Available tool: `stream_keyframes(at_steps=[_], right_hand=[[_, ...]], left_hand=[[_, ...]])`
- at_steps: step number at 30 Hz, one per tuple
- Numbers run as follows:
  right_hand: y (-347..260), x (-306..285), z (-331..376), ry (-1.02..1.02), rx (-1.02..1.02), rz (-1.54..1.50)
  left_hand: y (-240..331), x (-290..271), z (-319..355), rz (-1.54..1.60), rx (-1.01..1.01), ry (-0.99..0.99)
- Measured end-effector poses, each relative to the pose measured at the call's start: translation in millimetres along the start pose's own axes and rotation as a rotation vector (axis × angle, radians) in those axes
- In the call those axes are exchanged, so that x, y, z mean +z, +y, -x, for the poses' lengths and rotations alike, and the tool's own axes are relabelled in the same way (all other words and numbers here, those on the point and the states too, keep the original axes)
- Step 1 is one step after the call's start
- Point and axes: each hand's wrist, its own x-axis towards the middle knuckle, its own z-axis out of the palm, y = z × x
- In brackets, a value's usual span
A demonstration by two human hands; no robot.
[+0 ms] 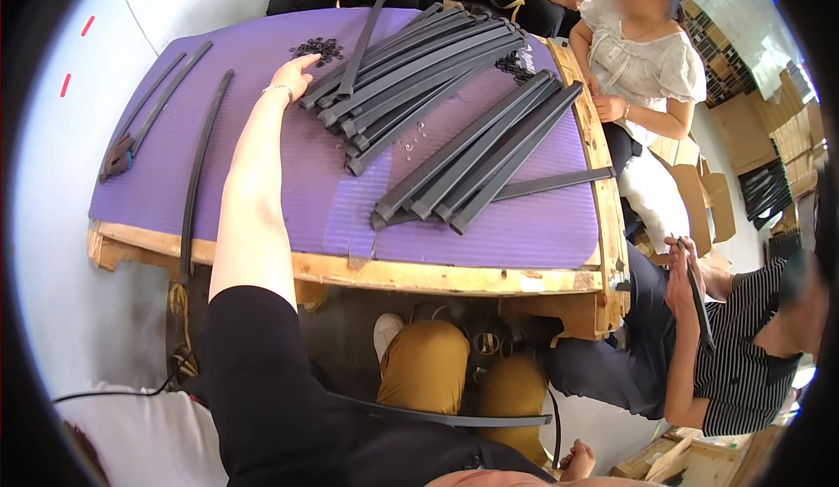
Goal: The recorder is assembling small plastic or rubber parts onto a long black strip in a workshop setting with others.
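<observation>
My left arm stretches out over a purple mat that lies on a wooden table. My left hand has its fingers apart and holds nothing, with the fingertips just short of a small heap of black rings. A pile of long black strips lies just right of that hand. One black strip rests across my lap. At the bottom edge a small patch of skin may be my right hand, but it is too hidden to tell its state.
A second bundle of black strips lies on the right of the mat, and single strips lie on the left. A seated person at the right holds a strip. Other people sit along the far edge and right side. Cardboard boxes stand at the right.
</observation>
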Motion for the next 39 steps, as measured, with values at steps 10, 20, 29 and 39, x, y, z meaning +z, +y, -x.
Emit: stream_keyframes(at_steps=[10,20,29,39], right_hand=[[-20,23,23,-0.049,-0.1,0.109],[-34,31,33,-0.111,-0.102,0.031],[-30,17,44,-0.217,-0.112,-0.141],[-14,16,38,-0.352,-0.112,-0.259]], left_hand=[[-7,15,-33,-0.405,0.055,-0.191],[-37,-16,-16,-0.488,-0.291,0.211],[163,-27,140,0.522,-0.092,-0.199],[169,-20,212,0.062,-0.233,-0.252]])
